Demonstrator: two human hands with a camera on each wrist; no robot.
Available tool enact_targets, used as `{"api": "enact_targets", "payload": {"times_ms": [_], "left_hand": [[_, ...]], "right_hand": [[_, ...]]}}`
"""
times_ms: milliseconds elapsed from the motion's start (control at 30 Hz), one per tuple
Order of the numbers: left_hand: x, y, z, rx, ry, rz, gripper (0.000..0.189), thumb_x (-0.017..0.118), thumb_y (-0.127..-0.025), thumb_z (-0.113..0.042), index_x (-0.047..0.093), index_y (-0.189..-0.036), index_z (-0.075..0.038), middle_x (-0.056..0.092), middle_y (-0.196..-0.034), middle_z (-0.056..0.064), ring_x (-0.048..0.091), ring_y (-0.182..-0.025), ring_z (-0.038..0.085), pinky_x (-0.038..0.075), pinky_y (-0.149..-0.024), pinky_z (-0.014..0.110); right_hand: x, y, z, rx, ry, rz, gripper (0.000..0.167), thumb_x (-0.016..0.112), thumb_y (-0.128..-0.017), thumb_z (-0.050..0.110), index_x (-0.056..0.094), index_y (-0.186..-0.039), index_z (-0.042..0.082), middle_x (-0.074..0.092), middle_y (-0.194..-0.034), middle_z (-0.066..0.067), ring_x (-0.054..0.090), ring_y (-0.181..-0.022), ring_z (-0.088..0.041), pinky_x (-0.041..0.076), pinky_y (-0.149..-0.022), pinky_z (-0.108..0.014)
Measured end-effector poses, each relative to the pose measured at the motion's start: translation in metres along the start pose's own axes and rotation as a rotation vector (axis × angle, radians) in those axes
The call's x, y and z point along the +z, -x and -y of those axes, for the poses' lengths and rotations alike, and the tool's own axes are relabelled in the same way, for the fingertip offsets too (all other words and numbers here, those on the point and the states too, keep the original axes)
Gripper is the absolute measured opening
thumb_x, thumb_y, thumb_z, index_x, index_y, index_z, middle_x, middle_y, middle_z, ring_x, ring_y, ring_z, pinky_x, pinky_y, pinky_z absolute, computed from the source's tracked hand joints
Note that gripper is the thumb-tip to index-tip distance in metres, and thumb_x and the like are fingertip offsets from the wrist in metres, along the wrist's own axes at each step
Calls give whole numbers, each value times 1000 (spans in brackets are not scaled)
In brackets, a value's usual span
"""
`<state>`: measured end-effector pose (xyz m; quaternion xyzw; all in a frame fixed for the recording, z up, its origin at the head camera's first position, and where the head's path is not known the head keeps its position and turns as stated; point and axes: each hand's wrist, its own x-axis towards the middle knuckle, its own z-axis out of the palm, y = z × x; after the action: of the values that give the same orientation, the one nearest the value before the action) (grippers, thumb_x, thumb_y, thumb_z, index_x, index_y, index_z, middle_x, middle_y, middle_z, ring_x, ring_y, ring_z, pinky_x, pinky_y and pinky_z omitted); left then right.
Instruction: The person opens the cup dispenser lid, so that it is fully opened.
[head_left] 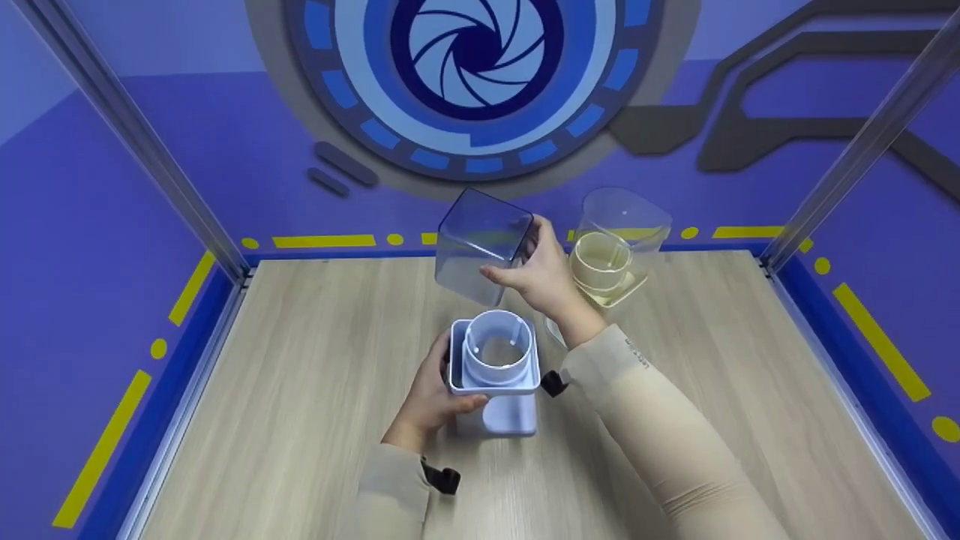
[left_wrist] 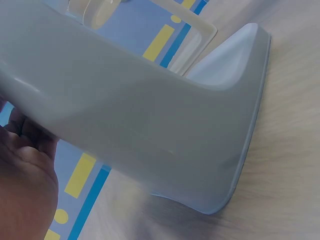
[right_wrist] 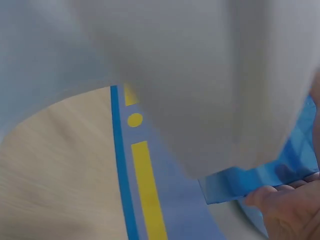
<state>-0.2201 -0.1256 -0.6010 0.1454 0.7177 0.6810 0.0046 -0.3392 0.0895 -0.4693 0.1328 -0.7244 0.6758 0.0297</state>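
My left hand (head_left: 439,394) grips a pale blue feeder base (head_left: 512,415) from its left side, the thumb across the front. A round collar stands in the base's square top, and a trough juts out below. In the left wrist view the base's smooth side (left_wrist: 140,110) fills the middle, with the left hand (left_wrist: 30,170) behind it. My right hand (head_left: 544,274) holds a clear, square-cornered container (head_left: 476,240) above and behind the base, tilted. The right wrist view shows the right hand (right_wrist: 295,210) on that container (right_wrist: 280,170); a blurred pale surface hides much else.
Just behind my right forearm is a cream feeder base (head_left: 600,262) with a round collar and a clear container (head_left: 622,214) at its back. The wooden tabletop (head_left: 300,375) is bounded by blue panels (head_left: 112,262) and metal posts.
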Motion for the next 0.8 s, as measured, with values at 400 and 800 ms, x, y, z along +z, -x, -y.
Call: {"api": "enact_targets", "payload": {"times_ms": [400,800], "left_hand": [[0,0,2,36,9,-1,129,106,-62,-21,41,-172,-4,63,-160,15,59,-142,12,39,-128,19],[0,-2,4,51,37,12,128,106,-63,-19,41,-172,-5,62,-162,13,59,-142,13,41,-127,20]], "right_hand": [[2,2,-27,50,44,7,117,101,-75,3,28,-167,-5,44,-174,-27,35,-171,-40,30,-143,-47],[1,1,-61,101,285,-7,125,107,-73,20,31,-169,-6,44,-175,-32,41,-168,-43,36,-140,-50]]}}
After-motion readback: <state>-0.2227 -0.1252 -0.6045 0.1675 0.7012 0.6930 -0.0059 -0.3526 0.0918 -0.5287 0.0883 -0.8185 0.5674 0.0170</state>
